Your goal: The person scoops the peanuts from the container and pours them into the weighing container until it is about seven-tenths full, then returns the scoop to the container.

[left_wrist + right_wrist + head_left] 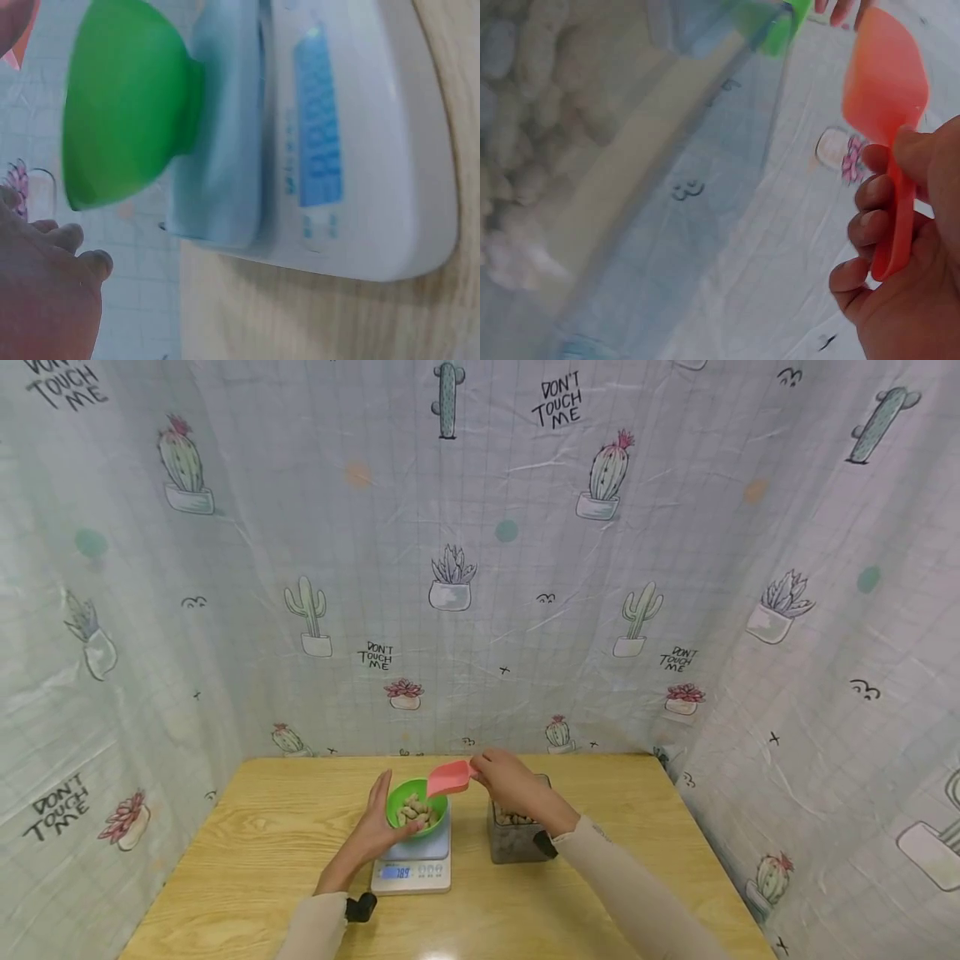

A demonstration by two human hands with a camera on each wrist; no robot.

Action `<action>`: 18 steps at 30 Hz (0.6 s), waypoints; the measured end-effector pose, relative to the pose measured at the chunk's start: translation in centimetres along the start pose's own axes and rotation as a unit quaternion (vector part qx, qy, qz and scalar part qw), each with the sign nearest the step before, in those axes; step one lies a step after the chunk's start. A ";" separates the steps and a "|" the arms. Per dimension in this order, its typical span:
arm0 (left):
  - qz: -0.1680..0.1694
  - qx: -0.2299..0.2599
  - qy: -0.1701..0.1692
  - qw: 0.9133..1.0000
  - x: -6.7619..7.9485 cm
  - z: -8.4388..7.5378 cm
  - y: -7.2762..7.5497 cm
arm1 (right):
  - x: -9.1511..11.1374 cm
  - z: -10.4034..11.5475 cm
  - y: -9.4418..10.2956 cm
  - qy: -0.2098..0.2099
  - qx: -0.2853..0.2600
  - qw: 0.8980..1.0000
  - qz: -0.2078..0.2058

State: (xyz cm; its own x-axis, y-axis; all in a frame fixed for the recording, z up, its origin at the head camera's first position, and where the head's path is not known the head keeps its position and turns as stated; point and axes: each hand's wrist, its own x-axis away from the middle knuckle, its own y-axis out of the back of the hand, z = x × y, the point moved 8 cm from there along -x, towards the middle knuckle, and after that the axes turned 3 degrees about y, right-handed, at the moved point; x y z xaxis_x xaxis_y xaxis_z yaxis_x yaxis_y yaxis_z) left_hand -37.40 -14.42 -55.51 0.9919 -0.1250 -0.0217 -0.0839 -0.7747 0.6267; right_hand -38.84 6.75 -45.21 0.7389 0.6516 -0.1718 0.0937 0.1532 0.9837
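Bowl (127,105) (green) stands on the platform (229,165) of the scale (367,150), w/ peanuts (411,811) inside; disp. (319,127) is lit, digits too small to quote. R hand (513,783) grasps the handle (900,232) of the scoop (450,777), fingers curled round it; in the head view the blade overlaps the bowl's R rim. Contact btwn blade & rim: cannot tell. L hand (381,828) is released, grasping nothing: fingers extend along the bowl's L side, thumb across its front. Clear bin (517,852), w/ more peanuts (532,67), stands on the table (262,827) to the R of the scale, next to the R sleeve (630,877).

Poss. faults (judged):

1. Spill outside bowl. Cause: blade tipped while only partly over the rim; any load would drop on scale or table.

2. False reading. Cause: L thumb bearing on the bowl, or blade leaning on the rim; either adds force. Keep both clear when reading wt.

3. Bowl slide or tip. Cause: scoop striking the R rim. L hand guards L side & front but has no firm hold, & the bowl's foot is narrow.

4. Bin knock. Cause: R sleeve or black wrist unit (546,843) catching the bin wall if the arm swings low.

5. Overfill. Cause: excess qty per tip; scoop contents cannot be confirmed.
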 end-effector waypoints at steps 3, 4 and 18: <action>-0.009 -0.001 -0.008 1.000 0.1 -0.9 0.3 | 0.8 -0.8 0.1 -0.005 -0.036 0.999 -0.039; -0.011 0.000 -0.012 1.000 0.2 -1.1 0.4 | 1.1 -0.9 0.2 -0.006 -0.047 0.998 -0.051; -0.021 0.051 -0.070 0.996 0.4 -6.9 0.3 | 5.3 -4.0 2.8 -0.035 -0.075 0.991 -0.110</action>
State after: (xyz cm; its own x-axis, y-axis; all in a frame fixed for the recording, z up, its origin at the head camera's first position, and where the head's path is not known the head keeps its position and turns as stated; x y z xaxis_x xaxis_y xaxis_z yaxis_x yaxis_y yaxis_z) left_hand -36.35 -10.43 -49.97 0.9725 -0.1708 -0.1584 -0.0594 -0.8392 0.5406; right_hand -37.34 13.58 -43.62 0.7563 0.5385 -0.3716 0.1606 0.3978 0.9033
